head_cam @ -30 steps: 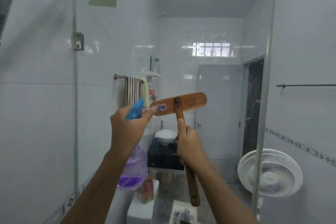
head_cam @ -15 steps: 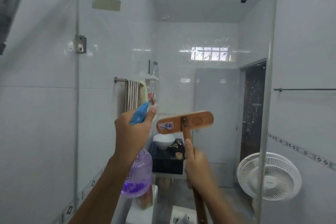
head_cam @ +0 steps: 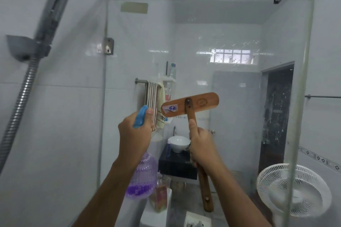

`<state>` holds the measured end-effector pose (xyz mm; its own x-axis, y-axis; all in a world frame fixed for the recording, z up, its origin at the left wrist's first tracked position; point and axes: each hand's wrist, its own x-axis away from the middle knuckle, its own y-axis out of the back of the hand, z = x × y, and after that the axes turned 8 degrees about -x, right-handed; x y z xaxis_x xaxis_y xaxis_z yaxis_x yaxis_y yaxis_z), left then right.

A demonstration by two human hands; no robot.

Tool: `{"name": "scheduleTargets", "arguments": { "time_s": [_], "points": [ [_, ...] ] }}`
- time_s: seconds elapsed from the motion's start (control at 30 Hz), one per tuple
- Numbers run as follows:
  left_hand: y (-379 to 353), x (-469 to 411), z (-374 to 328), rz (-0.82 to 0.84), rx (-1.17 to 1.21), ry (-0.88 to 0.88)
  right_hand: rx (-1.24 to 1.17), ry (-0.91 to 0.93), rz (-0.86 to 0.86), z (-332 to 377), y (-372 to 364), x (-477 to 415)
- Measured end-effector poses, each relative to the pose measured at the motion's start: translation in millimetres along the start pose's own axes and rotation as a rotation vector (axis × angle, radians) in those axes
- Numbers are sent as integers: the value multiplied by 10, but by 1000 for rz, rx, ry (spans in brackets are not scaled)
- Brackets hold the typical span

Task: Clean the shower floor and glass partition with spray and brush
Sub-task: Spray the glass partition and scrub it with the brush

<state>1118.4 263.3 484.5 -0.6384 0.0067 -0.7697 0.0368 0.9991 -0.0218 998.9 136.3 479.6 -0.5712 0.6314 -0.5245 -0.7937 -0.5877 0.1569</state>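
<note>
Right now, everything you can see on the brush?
The brush is brown wood: a long round-ended head, flat back toward the camera, right end higher. A sticker on its left part, an oval stamp on the right. A screw at mid-head fixes the handle, which runs down to a rounded end. The right hand grips the handle, thumb along it. Bristles hidden; held up before the glass.

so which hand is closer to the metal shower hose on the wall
Left. The left hand, gripping the spray bottle, is to the right of the shower hose; the right hand, on the brush handle, is farther right.
</note>
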Motion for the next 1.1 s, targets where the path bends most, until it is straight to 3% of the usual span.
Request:
{"name": "scheduleTargets", "arguments": {
  "time_s": [0.33,0.63,1.1],
  "points": [
    [325,-186,131,117,-119,10,-198,-36,-12,728,-190,-495],
    [371,-331,147,38,-113,-24,-235,-13,-12,750,-315,-587],
    [456,-494,195,133,-129,42,-264,41,23,920,-550,-749]
  ]
}}
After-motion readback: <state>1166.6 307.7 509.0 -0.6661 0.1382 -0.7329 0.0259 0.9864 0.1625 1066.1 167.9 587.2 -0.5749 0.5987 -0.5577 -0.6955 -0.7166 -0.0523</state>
